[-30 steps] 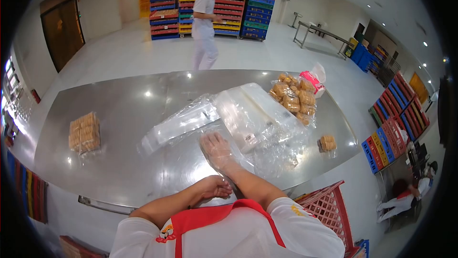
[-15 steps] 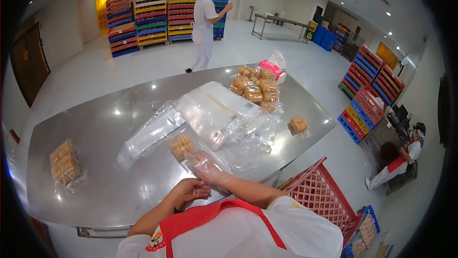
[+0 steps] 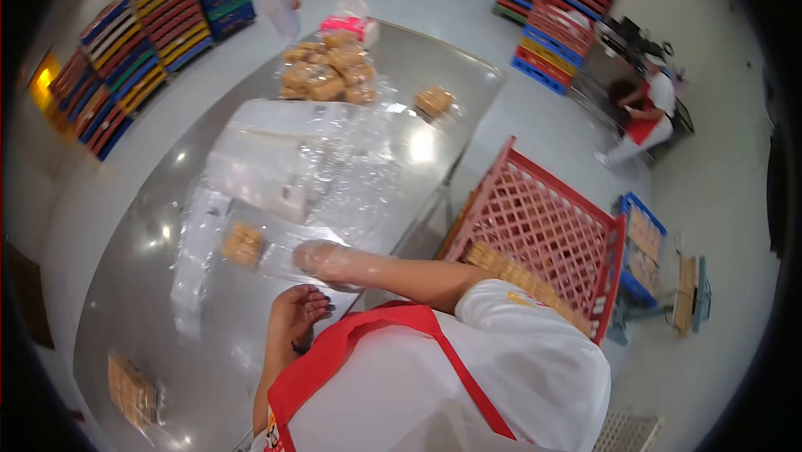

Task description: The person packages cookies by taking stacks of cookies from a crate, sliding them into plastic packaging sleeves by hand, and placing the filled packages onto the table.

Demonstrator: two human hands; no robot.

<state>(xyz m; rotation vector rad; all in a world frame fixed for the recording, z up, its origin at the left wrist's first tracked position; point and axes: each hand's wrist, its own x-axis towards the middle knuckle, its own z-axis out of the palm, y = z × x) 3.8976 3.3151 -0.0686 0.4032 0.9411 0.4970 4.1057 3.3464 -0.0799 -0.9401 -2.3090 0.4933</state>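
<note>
A clear plastic bag with bread rolls (image 3: 242, 244) lies on the steel table, its loose end reaching toward my right hand (image 3: 322, 261). That hand is covered in thin clear plastic and looks rounded, closed on the bag's end; its fingertips are blurred. Nearer my apron, my left hand (image 3: 299, 312) is bare, palm up, fingers loosely curled and apart, holding nothing. Just beyond lie a stack of flat clear bags (image 3: 259, 159) and a long folded plastic sheet (image 3: 199, 243). Another bread pack (image 3: 132, 389) sits at the lower left.
Several bagged breads (image 3: 326, 72) are heaped at the table's far end beside a pink tissue pack (image 3: 347, 27). One pack (image 3: 434, 101) lies apart. A red crate (image 3: 543, 226) holding bread stands right of the table. Two people (image 3: 652, 105) and stacked crates (image 3: 171, 13) are farther off.
The view has swung to the right, showing more of the red crate and its bread. My right hand stays at the bag's end. My left hand's fingers look slightly more opened.
</note>
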